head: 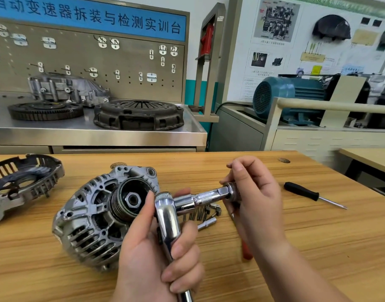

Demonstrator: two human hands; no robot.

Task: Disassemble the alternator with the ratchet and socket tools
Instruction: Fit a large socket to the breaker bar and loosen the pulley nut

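Status: early-mid, by my read.

Done: one slotted end cover (pixel 23 182) is off and lies on the counter (pixel 296 247) left of the alternator (pixel 95 216). Small loose bits and screws (pixel 207 212) sit just right of the alternator, so some fasteners look to be out.

Not done: alternator lies on the counter, pulley end tilted up toward the camera. Pulley nut (pixel 132 200) is in place and the main body is in one piece.

Tooling: ratchet (pixel 167 221) is held just right of the alternator, clear of the nut. Left hand (pixel 152 258) has its fingers (pixel 183 251) curled round the handle. Right hand (pixel 254 192) has its fingers (pixel 241 168) pinching the socket (pixel 232 190) at the far end of the extension bar (pixel 205 198). Can't tell if the socket is fully seated.

Black-handled screwdriver (pixel 305 194) lies well right of the alternator, idle.

Left: seat the socket, crack the pulley nut, pull the pulley, split the housing.
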